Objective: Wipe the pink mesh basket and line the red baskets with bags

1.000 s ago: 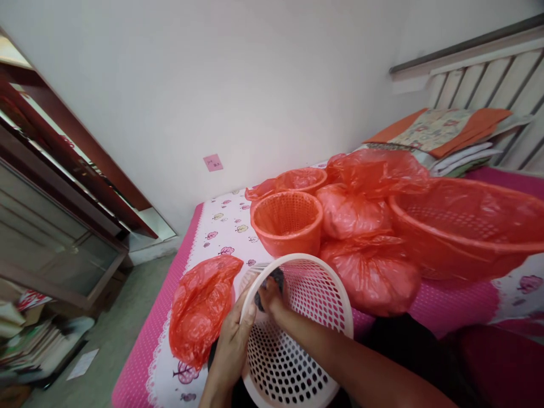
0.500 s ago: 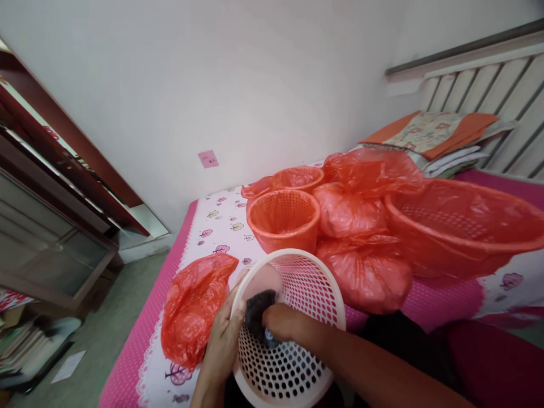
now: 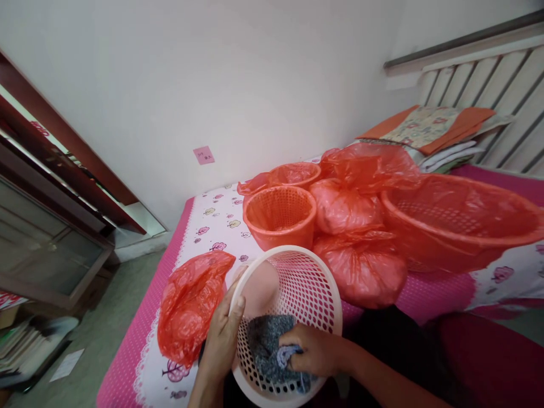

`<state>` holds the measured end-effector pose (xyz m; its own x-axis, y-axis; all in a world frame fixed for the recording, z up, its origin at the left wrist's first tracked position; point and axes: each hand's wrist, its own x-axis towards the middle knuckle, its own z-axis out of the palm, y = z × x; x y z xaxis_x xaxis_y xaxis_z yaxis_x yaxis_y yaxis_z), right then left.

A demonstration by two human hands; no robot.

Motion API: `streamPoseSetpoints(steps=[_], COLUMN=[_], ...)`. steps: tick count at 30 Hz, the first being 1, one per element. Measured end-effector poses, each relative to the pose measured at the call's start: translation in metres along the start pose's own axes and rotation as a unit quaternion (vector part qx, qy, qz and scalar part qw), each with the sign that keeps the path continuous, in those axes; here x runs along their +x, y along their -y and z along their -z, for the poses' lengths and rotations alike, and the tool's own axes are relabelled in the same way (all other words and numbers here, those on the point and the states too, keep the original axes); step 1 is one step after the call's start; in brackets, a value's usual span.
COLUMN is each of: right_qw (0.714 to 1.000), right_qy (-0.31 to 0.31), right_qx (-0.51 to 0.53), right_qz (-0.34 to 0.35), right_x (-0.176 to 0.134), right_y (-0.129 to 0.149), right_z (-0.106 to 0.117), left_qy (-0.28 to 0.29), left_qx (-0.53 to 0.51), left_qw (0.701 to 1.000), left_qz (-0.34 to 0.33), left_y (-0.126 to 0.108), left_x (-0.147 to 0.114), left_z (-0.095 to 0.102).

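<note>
A white perforated plastic basket (image 3: pixel 312 283) is tilted with its mouth toward me, close to my body. My left hand (image 3: pixel 225 328) grips its left rim, thumb over the edge and the other fingers hidden behind the wall. Inside the basket, my right hand (image 3: pixel 312 348) is closed around a bunched part of a blue-grey cloth (image 3: pixel 268 345). The cloth lies spread against the basket's inner wall. A crumpled red plastic bag (image 3: pixel 193 309) sits on the bed just left of my left hand.
On the bed (image 3: pixel 221 221) stand an orange perforated basket (image 3: pixel 278 224), a large red bag-lined basket (image 3: pixel 459 215) and filled red plastic bags (image 3: pixel 361 266). Folded textiles (image 3: pixel 429 127) lie near the radiator (image 3: pixel 480 102). A door (image 3: pixel 55 238) stands at left.
My right hand has moved right and slightly down inside the basket, drawing the cloth across the inner wall so more of it shows. The left hand keeps its hold on the rim.
</note>
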<state>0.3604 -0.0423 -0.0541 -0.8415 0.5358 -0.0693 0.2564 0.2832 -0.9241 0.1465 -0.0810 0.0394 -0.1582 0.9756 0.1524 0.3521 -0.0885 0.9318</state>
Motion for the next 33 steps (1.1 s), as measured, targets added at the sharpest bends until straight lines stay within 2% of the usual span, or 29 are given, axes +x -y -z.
streamPoseSetpoints(steps=[3, 6, 10, 12, 14, 16, 18, 21, 23, 25, 27, 30, 33], right_qw=[0.998, 0.998, 1.000, 1.000, 0.999, 0.990, 0.952, 0.857, 0.803, 0.766, 0.743, 0.729, 0.726], right_qy=[-0.014, -0.016, -0.015, -0.018, -0.021, -0.022, -0.039, -0.116, -0.179, -0.224, -0.256, -0.278, -0.279], right_qx=[0.050, 0.039, -0.021, -0.020, 0.025, 0.141, 0.302, 0.501, 0.567, 0.599, 0.615, 0.623, 0.626], right_qz=[-0.032, -0.055, -0.011, 0.012, 0.015, -0.006, -0.019, -0.027, -0.042, -0.060, -0.070, -0.062, -0.050], right_x=[-0.010, -0.014, -0.016, -0.017, -0.019, -0.023, -0.028, -0.037, -0.042, -0.046, -0.048, -0.051, -0.054], right_y=[-0.003, -0.005, -0.003, -0.001, 0.000, 0.002, 0.005, 0.009, 0.011, 0.013, 0.013, 0.013, 0.015], right_z=[-0.007, -0.017, -0.024, -0.022, -0.017, -0.008, 0.001, 0.013, 0.019, 0.024, 0.027, 0.030, 0.032], left_qy=[0.000, 0.001, 0.004, 0.002, -0.001, -0.002, -0.006, -0.074, -0.143, -0.168, -0.132, -0.074, -0.094], left_qx=[0.002, 0.010, 0.013, 0.010, 0.007, 0.002, 0.004, 0.069, 0.138, 0.184, 0.197, 0.186, 0.188], left_qw=[1.000, 1.000, 1.000, 1.000, 1.000, 1.000, 1.000, 0.995, 0.979, 0.967, 0.971, 0.979, 0.977], left_qz=[0.000, 0.007, 0.014, 0.014, 0.014, 0.012, 0.007, -0.013, -0.039, -0.051, -0.043, -0.025, -0.041], left_y=[0.000, 0.000, -0.002, -0.003, -0.005, -0.007, -0.009, -0.011, -0.011, -0.008, -0.003, 0.004, 0.001], left_x=[0.001, 0.001, -0.001, -0.001, -0.001, 0.001, 0.003, 0.007, 0.010, 0.016, 0.024, 0.035, 0.032], left_z=[-0.001, -0.002, -0.004, -0.004, -0.003, 0.000, 0.004, 0.014, 0.023, 0.033, 0.042, 0.050, 0.049])
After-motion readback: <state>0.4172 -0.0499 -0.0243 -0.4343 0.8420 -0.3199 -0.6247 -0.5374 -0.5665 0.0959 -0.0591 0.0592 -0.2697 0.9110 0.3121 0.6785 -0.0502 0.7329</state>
